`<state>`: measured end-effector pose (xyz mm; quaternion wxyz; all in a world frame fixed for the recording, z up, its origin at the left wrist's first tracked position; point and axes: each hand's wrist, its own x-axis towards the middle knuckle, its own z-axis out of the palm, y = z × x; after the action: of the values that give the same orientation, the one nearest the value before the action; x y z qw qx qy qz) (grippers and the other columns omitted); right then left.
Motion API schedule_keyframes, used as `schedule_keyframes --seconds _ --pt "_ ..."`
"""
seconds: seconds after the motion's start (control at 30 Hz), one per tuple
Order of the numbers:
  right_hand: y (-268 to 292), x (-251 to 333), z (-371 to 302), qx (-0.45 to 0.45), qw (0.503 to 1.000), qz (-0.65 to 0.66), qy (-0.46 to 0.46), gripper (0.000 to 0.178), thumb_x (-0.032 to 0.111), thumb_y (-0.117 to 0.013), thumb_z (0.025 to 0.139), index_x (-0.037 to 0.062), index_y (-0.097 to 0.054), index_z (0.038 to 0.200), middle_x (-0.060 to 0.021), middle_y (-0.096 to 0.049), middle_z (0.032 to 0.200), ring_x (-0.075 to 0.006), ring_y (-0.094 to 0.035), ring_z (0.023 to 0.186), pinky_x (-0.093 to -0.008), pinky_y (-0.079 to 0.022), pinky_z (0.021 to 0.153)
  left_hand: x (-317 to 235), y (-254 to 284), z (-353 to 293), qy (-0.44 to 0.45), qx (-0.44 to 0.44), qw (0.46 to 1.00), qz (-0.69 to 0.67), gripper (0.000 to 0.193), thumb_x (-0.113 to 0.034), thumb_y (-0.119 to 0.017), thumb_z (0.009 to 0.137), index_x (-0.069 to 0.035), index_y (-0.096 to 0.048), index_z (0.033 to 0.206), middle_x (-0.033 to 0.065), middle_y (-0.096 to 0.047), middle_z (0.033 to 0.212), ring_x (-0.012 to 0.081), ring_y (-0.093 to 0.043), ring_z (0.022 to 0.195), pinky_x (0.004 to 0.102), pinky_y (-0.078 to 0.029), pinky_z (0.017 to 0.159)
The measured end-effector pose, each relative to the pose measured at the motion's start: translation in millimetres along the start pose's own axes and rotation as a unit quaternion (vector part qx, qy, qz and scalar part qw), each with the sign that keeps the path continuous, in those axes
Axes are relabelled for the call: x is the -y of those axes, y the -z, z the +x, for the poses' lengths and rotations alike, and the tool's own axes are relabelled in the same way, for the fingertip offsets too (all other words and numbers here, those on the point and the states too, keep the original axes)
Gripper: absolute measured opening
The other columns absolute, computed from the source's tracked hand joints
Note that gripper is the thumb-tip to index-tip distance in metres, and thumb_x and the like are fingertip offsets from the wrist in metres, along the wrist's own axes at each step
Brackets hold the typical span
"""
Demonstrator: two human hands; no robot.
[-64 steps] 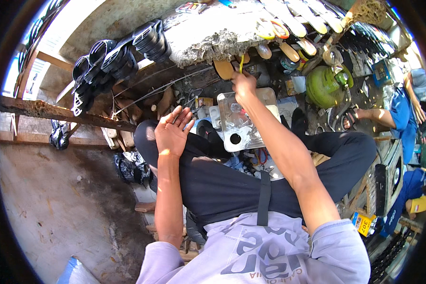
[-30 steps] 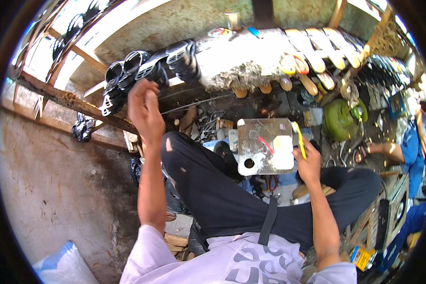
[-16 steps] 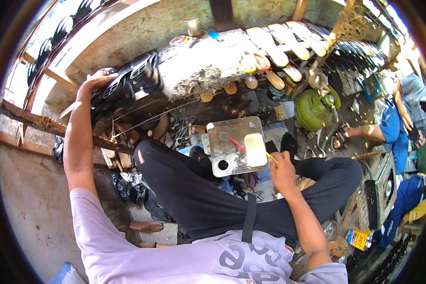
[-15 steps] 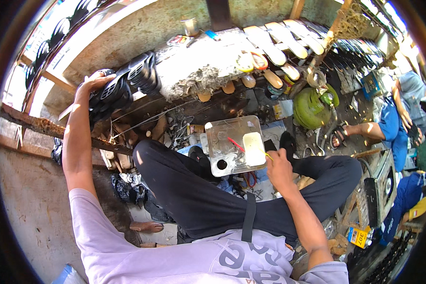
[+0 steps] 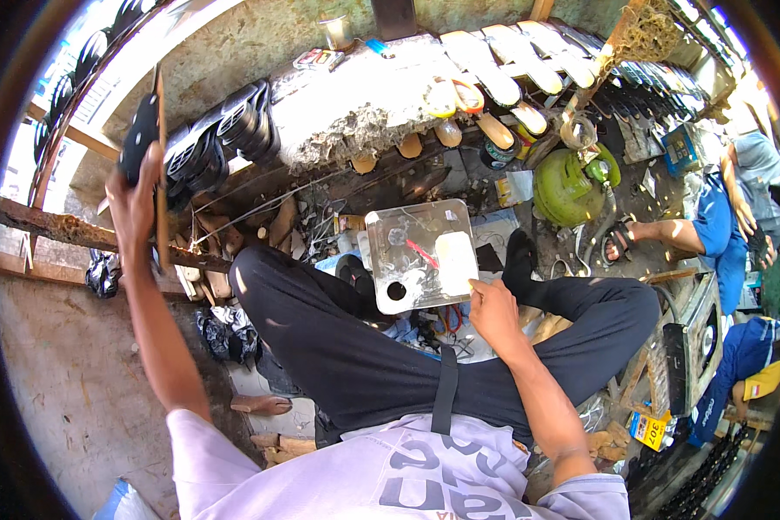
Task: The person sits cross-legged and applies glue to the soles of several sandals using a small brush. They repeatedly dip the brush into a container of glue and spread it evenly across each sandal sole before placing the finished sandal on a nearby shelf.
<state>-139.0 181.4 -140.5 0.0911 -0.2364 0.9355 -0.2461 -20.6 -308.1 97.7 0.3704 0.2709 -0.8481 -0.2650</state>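
Raised at the left, my left hand (image 5: pixel 133 204) is closed on a black shoe sole (image 5: pixel 140 130). A long, thin tan edge runs alongside the sole, seen almost edge-on. Just below the hand's level lies open air beside a stack of black soles (image 5: pixel 247 121) on the bench. My right hand (image 5: pixel 494 316) is closed at the near right edge of a clear plastic tray (image 5: pixel 381 234). A little yellow shows at its fingertips, the end of a thin yellow stick; the rest is hidden. In the tray are a pale cream block-like container (image 5: pixel 456 260) and a red stick (image 5: pixel 421 253).
A worn, pale bench (image 5: pixel 347 95) stretches across the far side, with several tan soles (image 5: pixel 485 69) at its right. A green gas cylinder (image 5: pixel 568 191) stands beyond my right knee. Another person's leg (image 5: pixel 667 236) is at the far right. Wood scraps litter the ground.
My left hand has come away from the stacked soles, nearer to me, bringing a black sole with it. My right hand has shifted slightly left and closer, and the yellow stick shows less.
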Motion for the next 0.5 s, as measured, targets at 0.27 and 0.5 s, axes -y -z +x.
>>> schedule_keyframes --seconds 0.27,0.5 --pt "-30.6 -6.9 -4.4 0.028 0.970 0.220 -0.096 0.031 0.011 -0.054 0.093 -0.0023 -0.068 0.118 -0.0253 -0.069 0.078 -0.0346 -0.070 0.070 -0.0380 -0.053 0.066 -87.8 -99.5 -207.5 0.332 0.090 0.734 -0.586 0.054 -0.044 -0.050 0.102 -0.001 -0.053 0.136 0.0145 -0.066 0.125 0.0238 -0.069 0.105 0.0393 -0.057 0.091" --pt "20.8 30.3 -2.0 0.113 0.836 0.500 -0.194 0.033 0.011 -0.053 0.101 0.0009 -0.063 0.131 -0.0032 -0.060 0.070 -0.0079 -0.051 0.060 -0.0227 -0.044 0.059 -109.9 -134.3 -259.1 0.472 0.100 0.546 -0.685 0.053 -0.044 -0.045 0.105 -0.001 -0.055 0.136 0.0132 -0.069 0.121 0.0218 -0.070 0.103 0.0317 -0.057 0.089"
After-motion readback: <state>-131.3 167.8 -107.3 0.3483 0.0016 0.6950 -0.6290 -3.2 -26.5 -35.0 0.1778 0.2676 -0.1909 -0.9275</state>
